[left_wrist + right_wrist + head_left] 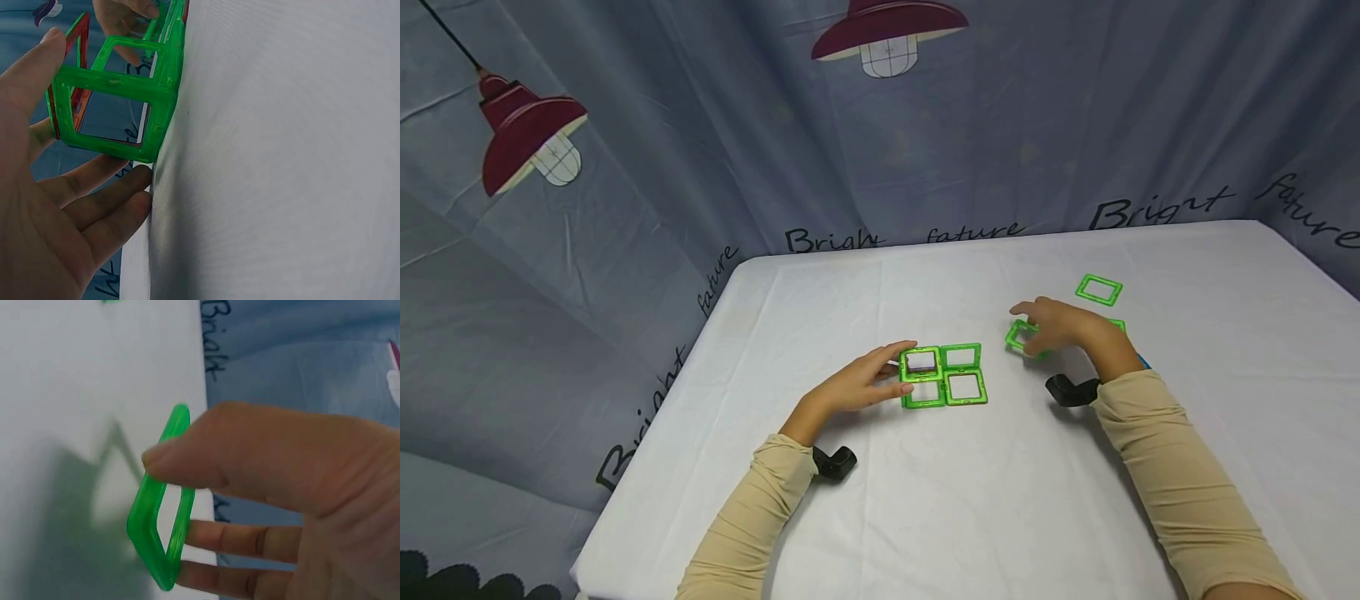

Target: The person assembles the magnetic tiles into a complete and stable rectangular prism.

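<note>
My left hand [853,385] grips the left side of a structure of green magnetic tiles [943,377], thumb on one edge and index finger at its far corner. In the left wrist view, the structure [112,81] has open square frames, with some red edging inside; the other fingers lie beside and below it. Farther right, my right hand [1060,323] pinches a single green square magnetic tile [1012,335]. The right wrist view has this tile [145,509] tilted between the thumb and fingers, over the white tabletop. My hand covers part of the tile.
Another green square tile [1104,280] lies beyond my right hand. A further green piece [1117,323] and a bit of something blue [1144,362] peek out by the right wrist. White cloth covers the table [925,500]; a grey-blue curtain [1000,150] hangs behind it.
</note>
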Demonstrator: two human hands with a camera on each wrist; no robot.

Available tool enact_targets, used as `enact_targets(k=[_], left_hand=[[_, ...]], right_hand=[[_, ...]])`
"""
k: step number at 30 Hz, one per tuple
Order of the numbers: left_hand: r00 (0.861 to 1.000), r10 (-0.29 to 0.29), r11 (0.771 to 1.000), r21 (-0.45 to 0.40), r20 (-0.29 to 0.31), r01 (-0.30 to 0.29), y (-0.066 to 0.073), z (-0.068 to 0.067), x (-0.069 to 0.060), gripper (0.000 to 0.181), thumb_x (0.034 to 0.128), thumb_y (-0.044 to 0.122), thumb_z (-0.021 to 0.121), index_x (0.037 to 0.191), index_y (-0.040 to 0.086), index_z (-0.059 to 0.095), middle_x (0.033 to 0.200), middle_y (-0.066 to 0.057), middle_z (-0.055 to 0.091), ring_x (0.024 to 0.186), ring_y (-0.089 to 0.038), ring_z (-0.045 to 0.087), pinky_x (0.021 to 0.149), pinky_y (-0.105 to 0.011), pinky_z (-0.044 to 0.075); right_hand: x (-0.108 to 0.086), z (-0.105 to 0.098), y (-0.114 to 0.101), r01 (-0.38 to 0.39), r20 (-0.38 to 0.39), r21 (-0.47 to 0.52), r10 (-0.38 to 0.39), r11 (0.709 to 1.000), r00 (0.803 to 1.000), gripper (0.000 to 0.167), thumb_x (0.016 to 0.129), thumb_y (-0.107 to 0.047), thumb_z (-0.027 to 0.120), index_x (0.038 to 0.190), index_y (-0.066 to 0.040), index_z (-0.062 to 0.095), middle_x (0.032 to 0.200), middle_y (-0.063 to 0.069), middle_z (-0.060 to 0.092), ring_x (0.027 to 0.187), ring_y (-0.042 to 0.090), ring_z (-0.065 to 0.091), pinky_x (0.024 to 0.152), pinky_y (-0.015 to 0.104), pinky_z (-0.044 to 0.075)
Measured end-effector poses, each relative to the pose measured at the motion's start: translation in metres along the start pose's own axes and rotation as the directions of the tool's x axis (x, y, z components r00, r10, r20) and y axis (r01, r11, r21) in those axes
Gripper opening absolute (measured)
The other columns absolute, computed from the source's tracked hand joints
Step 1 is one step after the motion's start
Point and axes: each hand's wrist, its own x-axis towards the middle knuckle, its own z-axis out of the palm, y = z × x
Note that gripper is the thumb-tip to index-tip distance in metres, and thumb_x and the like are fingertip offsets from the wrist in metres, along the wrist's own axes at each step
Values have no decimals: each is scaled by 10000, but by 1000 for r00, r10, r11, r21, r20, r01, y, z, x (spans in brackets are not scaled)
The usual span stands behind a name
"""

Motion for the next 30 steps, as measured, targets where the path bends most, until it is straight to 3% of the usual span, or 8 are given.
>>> enact_targets(k=[5,12,21,30], left_hand=[[1000,-3,1000,-1,0,3,-1,0,1,699,877,408,576,1452,237,216,1422,-40,346,1214,-192,495,1021,-346,386],[1000,-3,1000,-2,0,3,-2,1,1,695,878,407,575,1451,237,220,1428,-43,338,1216,-194,492,1025,-332,382],[1000,0,1000,1,-3,0,-1,1,2,695,877,411,575,1450,237,222,1429,-24,344,1211,-189,497,1023,-337,383],[1000,-10,999,-34,11,10,1,0,0,694,882,411,567,1452,243,208,1421,-50,351,1218,-185,490,1023,-368,381]], right_hand=[[-4,-5,-13,83,-14,39,-83,996,996,677,769,-134,659,1359,10,360,1203,273,458,1088,389,489,824,464,448],[-16,-13,-34,150,-55,22,-148,989,987,705,771,-96,663,1383,-5,325,1215,245,465,1108,373,481,850,468,441],[-33,-12,-71,213,-88,-79,-220,974,972,697,730,-104,678,1367,-78,396,1188,149,515,1044,302,524,813,460,457],[-32,3,-94,274,-50,-181,-287,945,957,701,718,-114,726,1352,-127,428,1194,96,522,1065,287,513,854,508,433]])
